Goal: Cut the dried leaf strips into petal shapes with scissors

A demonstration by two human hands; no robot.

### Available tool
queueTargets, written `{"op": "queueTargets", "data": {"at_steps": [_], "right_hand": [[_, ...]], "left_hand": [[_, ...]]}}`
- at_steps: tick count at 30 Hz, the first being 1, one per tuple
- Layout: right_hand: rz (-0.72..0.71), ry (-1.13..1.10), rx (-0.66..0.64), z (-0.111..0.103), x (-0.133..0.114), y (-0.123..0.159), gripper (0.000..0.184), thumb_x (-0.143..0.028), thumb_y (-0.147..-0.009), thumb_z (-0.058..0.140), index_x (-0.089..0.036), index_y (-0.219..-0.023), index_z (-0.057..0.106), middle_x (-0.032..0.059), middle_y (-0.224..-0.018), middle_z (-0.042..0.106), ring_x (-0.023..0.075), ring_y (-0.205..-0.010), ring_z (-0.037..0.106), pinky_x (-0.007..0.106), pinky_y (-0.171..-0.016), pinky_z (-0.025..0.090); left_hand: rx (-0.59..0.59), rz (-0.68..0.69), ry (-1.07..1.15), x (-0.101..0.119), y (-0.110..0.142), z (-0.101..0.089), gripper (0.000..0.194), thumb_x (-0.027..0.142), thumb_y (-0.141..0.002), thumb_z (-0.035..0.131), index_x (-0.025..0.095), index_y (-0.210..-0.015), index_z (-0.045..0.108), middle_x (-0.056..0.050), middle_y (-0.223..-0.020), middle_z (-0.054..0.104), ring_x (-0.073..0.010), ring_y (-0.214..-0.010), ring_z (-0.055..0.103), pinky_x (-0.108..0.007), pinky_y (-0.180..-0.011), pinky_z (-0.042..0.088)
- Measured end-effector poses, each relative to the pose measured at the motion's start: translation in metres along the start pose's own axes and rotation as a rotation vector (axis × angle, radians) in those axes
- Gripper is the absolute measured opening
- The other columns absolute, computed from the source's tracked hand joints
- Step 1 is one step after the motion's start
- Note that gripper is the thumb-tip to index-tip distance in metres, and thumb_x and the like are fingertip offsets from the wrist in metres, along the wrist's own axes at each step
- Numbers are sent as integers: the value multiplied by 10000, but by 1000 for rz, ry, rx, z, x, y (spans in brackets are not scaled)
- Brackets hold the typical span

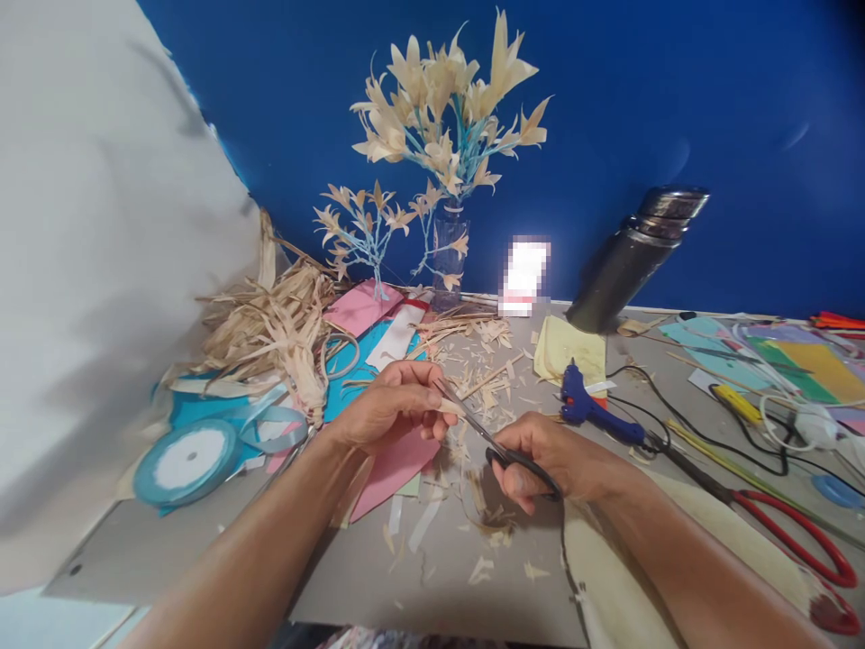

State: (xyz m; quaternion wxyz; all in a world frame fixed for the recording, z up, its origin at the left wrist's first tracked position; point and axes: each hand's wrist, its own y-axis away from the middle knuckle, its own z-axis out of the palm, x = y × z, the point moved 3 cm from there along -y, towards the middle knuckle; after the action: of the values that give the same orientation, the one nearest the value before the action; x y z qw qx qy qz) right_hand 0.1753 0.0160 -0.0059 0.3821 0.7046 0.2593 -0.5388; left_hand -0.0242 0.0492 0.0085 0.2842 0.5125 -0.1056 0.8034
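My left hand [398, 406] pinches a small pale piece of dried husk [451, 407] between thumb and fingers. In my right hand [533, 464] is a pair of black-handled scissors [481, 431], its blades pointing up and left. The blade tips lie right at the husk piece, close to my left fingertips. Whether the blades are fully closed is hard to see. Beneath both hands, cut husk scraps [483, 370] litter the grey tabletop [378, 577]. Pink sheet material [396, 473] lies under my left hand.
Left stand a blue ribbon spool [187, 460] and a heap of dried husks [270, 315]. Husk flowers [442, 99] rise from a clear bottle [450, 257] at the back. Rightward are a blue glue gun [595, 406], a dark flask [625, 270], cables, and red-handled scissors [797, 532].
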Motion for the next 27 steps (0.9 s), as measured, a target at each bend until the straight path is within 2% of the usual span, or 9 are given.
{"op": "queueTargets", "data": {"at_steps": [4, 7, 10, 16, 27], "right_hand": [[54, 36, 22, 0, -2, 1, 509, -614, -761, 661, -128, -627, 593, 17, -533, 597, 91, -472, 462, 204, -461, 316], [94, 35, 27, -1, -4, 1, 473, -579, -744, 678, -125, -633, 605, 9, -522, 591, 83, -459, 450, 196, -446, 305], [114, 43, 27, -2, -5, 2, 438, -541, -740, 682, -124, -631, 608, 4, -512, 586, 81, -454, 451, 191, -437, 302], [100, 22, -58, 1, -8, 2, 362, -460, -750, 677, -125, -629, 609, 7, -534, 607, 85, -466, 463, 199, -454, 321], [102, 28, -52, 1, -9, 2, 533, -641, -734, 651, -124, -606, 615, 12, -525, 589, 92, -480, 459, 212, -466, 311]], "left_hand": [[58, -35, -18, 4, 2, -3, 160, 201, -632, 749, 108, -701, 639, -98, -629, 715, -133, -439, 605, -180, -401, 414], [53, -50, -35, 6, 2, -5, 183, 211, -630, 767, 110, -699, 630, -98, -634, 714, -139, -443, 611, -185, -400, 416], [18, -58, -41, 6, 3, -6, 193, 219, -641, 773, 116, -686, 616, -90, -631, 707, -141, -454, 618, -188, -410, 424], [-86, -59, -37, 6, 4, -4, 200, 208, -662, 773, 121, -651, 592, -83, -630, 701, -148, -481, 636, -204, -443, 456], [-89, -61, -32, 5, 4, -5, 210, 209, -668, 775, 114, -661, 589, -87, -647, 706, -151, -489, 644, -207, -445, 458]]}}
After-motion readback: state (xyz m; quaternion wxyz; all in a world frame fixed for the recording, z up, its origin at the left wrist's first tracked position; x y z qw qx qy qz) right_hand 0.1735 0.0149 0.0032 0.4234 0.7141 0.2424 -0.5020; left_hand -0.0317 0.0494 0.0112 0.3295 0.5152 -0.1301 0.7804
